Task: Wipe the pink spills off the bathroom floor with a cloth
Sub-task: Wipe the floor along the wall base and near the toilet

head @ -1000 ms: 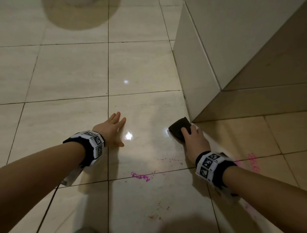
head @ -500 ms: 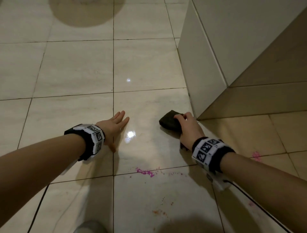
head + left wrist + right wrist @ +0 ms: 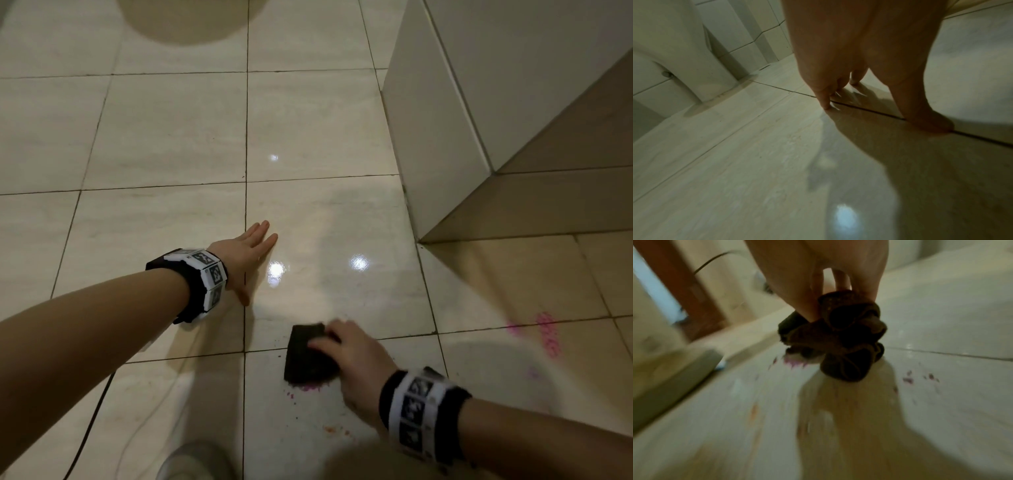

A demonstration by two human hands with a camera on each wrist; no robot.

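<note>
White tiled wall corner (image 3: pixel 442 113) juts in around 1 o'clock. Grey shoe (image 3: pixel 195 460) down at 6, with a thin black cable (image 3: pixel 89 425) trailing at 7. Toilet base (image 3: pixel 684 65) at 10 in the left wrist view.

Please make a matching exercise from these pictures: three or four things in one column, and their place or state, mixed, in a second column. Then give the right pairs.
Things:
1. left hand
2. dark cloth
3. large pink smear
4. pink specks

Places or states:
A. far to the right, away from the cloth
B. flat on the floor, fingers straight
C. at the cloth's near edge
D. under the right hand, on the tile seam

Pairs: 1-B, 2-D, 3-A, 4-C
</note>
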